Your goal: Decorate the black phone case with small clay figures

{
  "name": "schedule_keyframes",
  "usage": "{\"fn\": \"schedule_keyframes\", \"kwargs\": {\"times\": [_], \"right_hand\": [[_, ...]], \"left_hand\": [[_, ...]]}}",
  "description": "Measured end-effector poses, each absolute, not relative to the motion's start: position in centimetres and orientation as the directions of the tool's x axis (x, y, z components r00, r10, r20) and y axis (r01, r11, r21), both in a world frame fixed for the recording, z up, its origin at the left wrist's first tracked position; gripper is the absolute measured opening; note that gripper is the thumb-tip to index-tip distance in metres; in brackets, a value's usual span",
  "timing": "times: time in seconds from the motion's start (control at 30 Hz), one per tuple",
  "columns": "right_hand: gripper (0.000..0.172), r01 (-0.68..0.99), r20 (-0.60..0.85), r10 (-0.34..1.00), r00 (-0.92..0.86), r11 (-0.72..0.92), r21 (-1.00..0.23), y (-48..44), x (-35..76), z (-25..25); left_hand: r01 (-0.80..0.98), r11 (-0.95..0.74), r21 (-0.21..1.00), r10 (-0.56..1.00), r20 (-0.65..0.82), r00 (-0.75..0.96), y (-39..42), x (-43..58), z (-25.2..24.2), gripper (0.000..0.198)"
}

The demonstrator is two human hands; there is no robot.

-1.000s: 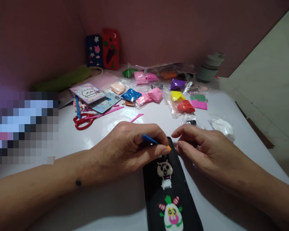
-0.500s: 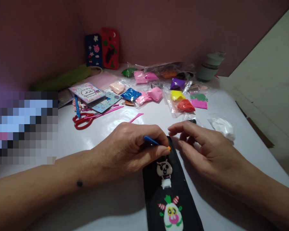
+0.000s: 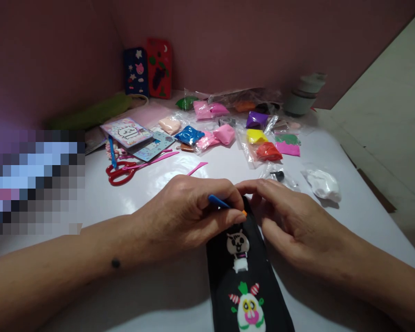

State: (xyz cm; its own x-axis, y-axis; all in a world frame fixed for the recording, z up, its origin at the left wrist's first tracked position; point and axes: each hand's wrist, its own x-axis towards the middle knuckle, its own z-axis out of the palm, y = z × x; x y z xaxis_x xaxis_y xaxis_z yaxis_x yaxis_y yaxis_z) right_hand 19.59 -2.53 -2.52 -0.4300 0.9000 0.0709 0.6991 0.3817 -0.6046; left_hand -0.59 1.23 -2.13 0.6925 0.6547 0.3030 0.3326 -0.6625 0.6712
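A long black case point(image 3: 224, 286) lies on the white table, decorated with a beige-headed, white-bodied figure point(image 3: 238, 249) and a white egg-shaped one with green and striped red parts. Over its far end, my left hand point(image 3: 200, 210) is closed in a pinch round a slim blue tool point(image 3: 217, 201). A small orange bit point(image 3: 244, 214) shows at its fingertips; whether it belongs to the tool I cannot tell. My right hand point(image 3: 290, 221) rests at the case's far right side, thumb and forefinger apart, the forefinger reaching behind my left fingertips. Its other fingers are partly hidden.
Packets of coloured clay, including blue point(image 3: 189, 134) and red point(image 3: 269, 151), spread across the back. Red-handled scissors point(image 3: 120, 173), cards point(image 3: 127, 131) and pink tools lie left. White clay point(image 3: 321, 183) sits right. Two decorated cases point(image 3: 159, 69) lean on the wall near a cup point(image 3: 304, 94).
My right hand has moved left, its forefinger now meeting my left fingertips and its thumb nearer the case's edge. My left hand keeps its pinch. The view has shifted slightly.
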Motion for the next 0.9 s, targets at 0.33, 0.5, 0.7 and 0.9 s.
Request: {"fn": "schedule_keyframes", "kwargs": {"times": [0.33, 0.5, 0.7, 0.9], "right_hand": [[0.053, 0.707, 0.069, 0.895, -0.441, 0.394, -0.588, -2.62, 19.71, -2.62], [0.052, 0.716, 0.075, 0.898, -0.433, 0.394, -0.577, -2.49, 19.82, -2.79], [0.052, 0.722, 0.062, 0.905, -0.421, 0.375, -0.582, -2.54, 19.75, -2.74], [0.051, 0.722, 0.061, 0.906, -0.418, 0.372, -0.584, -2.38, 19.67, -2.63]], "left_hand": [[0.326, -0.662, 0.675, 0.649, 0.298, 0.7, 1.16, -0.75, -2.13, 0.008], [0.344, -0.654, 0.674, 0.666, 0.296, 0.685, 1.06, -0.79, -1.96, 0.009], [0.322, -0.662, 0.677, 0.656, 0.315, 0.686, 0.96, -0.63, -1.97, 0.007], [0.322, -0.656, 0.682, 0.656, 0.306, 0.69, 1.05, -0.61, -2.06, 0.007]]}}
